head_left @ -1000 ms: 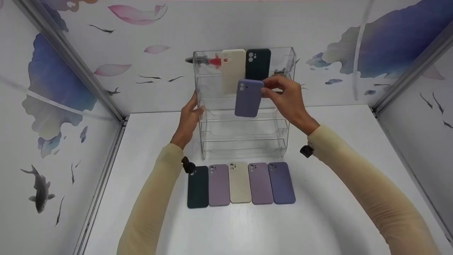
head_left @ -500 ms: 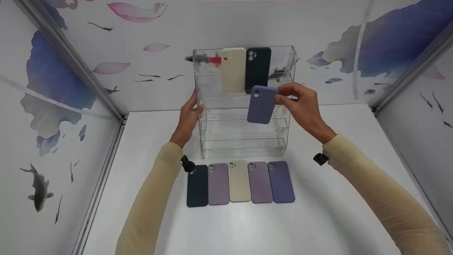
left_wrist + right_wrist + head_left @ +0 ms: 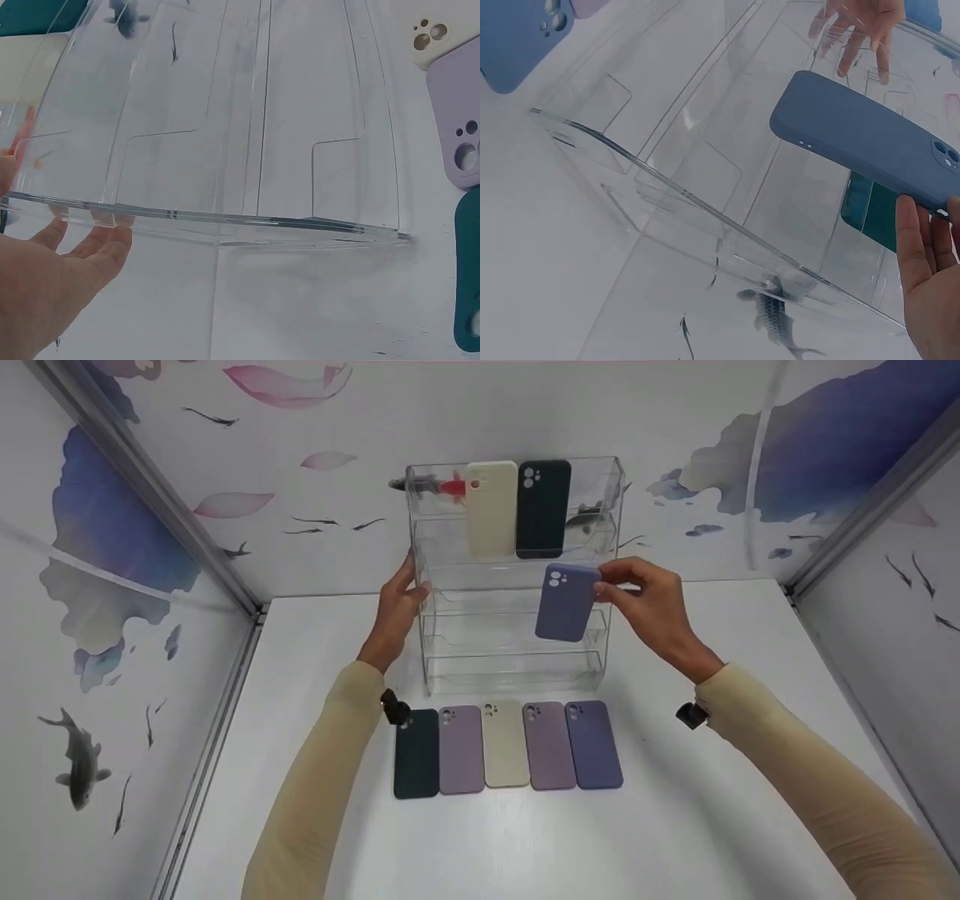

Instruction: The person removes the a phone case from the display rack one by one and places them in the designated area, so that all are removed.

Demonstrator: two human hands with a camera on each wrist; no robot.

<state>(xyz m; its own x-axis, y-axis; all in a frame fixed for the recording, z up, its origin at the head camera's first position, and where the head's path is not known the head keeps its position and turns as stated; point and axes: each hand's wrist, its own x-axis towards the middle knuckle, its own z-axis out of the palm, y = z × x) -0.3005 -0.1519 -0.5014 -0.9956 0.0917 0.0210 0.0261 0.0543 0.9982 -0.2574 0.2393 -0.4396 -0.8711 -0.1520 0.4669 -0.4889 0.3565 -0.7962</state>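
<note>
My right hand (image 3: 646, 607) pinches a blue-violet phone case (image 3: 567, 604) by its upper right edge. The case is held tilted before the right half of a clear acrylic display rack (image 3: 517, 682), apart from the lower tiers. At the rack's left side, my left hand (image 3: 397, 611) holds the side panel; in the left wrist view its fingers (image 3: 105, 251) lie along the outer face and the thumb is partly cut off. A cream phone case (image 3: 492, 510) and a dark green phone case (image 3: 543, 510) stand side by side in the rack's upper tier.
Several phone cases lie in a row before the rack: dark green (image 3: 416, 757), mauve (image 3: 462, 754), cream (image 3: 506, 750), another mauve (image 3: 550, 750) and blue-violet (image 3: 595, 748). The white table (image 3: 510, 847) is enclosed by printed walls (image 3: 675, 405) at the back and sides.
My right hand has moved right and down with the blue-violet case, away from the dark green case in the rack, which now shows whole. My left hand stays at the rack's side.
</note>
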